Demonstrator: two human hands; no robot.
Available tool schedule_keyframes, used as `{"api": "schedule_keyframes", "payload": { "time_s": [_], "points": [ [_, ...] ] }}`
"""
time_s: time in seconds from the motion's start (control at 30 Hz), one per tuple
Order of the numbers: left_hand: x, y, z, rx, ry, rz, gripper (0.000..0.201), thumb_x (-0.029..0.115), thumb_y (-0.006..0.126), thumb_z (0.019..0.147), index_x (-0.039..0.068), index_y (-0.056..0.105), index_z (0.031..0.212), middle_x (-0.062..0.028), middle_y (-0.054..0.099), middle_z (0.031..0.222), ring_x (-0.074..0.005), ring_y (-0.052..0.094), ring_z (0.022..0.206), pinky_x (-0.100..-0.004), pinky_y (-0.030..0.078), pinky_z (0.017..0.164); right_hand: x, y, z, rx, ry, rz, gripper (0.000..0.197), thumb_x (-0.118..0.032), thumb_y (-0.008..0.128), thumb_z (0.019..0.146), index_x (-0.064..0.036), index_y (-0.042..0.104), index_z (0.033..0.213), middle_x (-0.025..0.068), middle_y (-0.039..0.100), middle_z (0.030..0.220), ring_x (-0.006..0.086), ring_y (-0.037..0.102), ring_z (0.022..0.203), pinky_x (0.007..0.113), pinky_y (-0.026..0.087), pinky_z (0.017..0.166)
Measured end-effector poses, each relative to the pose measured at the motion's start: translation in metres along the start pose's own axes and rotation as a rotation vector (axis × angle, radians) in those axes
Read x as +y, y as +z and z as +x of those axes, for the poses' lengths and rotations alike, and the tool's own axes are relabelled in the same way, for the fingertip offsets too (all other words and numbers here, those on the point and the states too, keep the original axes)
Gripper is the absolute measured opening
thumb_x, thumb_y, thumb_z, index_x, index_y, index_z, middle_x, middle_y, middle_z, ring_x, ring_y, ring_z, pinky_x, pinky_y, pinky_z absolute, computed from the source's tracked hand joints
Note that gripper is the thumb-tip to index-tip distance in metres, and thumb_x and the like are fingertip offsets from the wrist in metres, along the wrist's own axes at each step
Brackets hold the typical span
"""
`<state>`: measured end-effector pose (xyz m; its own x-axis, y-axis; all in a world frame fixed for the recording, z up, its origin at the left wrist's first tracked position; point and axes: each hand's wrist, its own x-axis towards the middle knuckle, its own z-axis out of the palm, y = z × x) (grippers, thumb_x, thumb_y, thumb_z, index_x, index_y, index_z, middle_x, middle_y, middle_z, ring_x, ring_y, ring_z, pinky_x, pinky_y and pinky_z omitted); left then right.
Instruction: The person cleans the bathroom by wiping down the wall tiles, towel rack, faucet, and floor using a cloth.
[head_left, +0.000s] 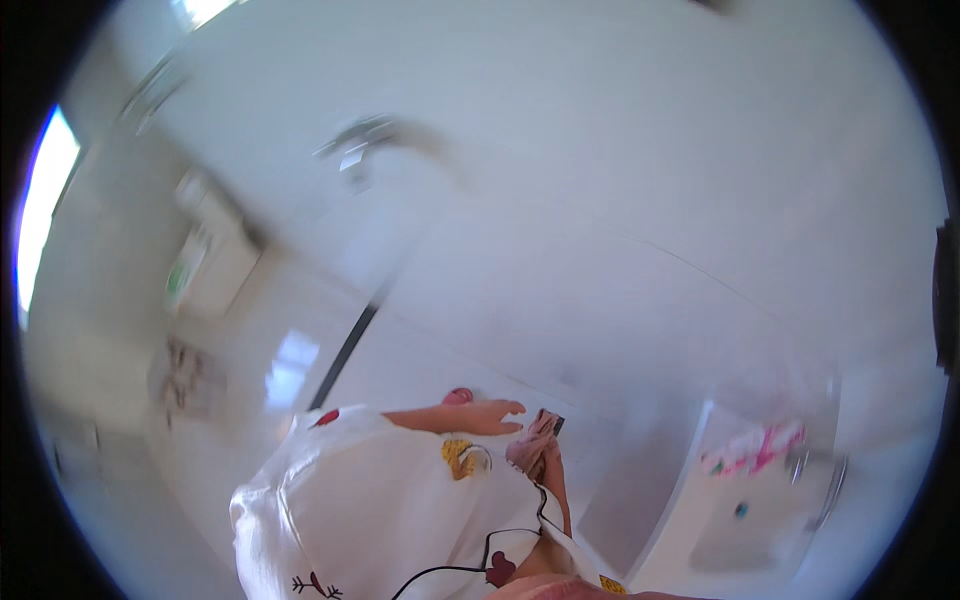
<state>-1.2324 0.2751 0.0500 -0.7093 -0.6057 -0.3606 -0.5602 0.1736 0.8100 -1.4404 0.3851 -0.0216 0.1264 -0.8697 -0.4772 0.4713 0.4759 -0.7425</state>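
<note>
My left hand (492,416) reaches across in front of my white printed shirt, its fingers stretched out and apart. Just beyond those fingertips is a crumpled dusty-pink cloth (533,446), bunched at the end of my right forearm. My right hand (552,468) is mostly covered by this cloth and seems closed on it; a small dark edge shows at the cloth's upper end. Near my left wrist a small pink-red rounded thing (458,396) shows on the floor side, too blurred to name.
At the right stands a white washbasin (680,520) with a pink-and-white cloth (755,450) by its tap (797,467). A toilet (212,262) is at the left, near a blurred patterned container (187,378). A chrome fixture (365,145) projects farther off. A black cable (440,570) crosses my shirt.
</note>
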Motion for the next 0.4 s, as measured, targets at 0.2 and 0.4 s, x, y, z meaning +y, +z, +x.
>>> {"api": "schedule_keyframes", "payload": {
  "time_s": [0.2, 0.4],
  "points": [
    [0.017, 0.001, -0.119, 0.333, -0.165, -0.27, 0.066, 0.046, 0.052, 0.088, 0.001, 0.038, 0.133, -0.0217, 0.046, 0.132, -0.0341, 0.043, 0.122, -0.04, 0.034, 0.103, -0.042, 0.101, -0.018, -0.245, 0.007, -0.112, 0.042, -0.022, 0.043, 0.09, -0.0024, 0.045, 0.127, 0.0087, 0.054, 0.118, 0.0176, 0.054, 0.108, 0.028, 0.044, 0.09],
    [-0.007, -0.001, -0.195, 0.537, 0.06, -0.582, 0.078, 0.049, 0.063, 0.08, 0.006, 0.033, 0.138, -0.0181, 0.043, 0.136, -0.0364, 0.04, 0.125, -0.0411, 0.031, 0.105, -0.018, 0.173, 0.014, -0.516, 0.072, -0.442, 0.053, -0.024, 0.048, 0.082, 0.0002, 0.042, 0.129, 0.01, 0.048, 0.126, 0.0185, 0.046, 0.118, 0.028, 0.035, 0.099]
  ]
}}
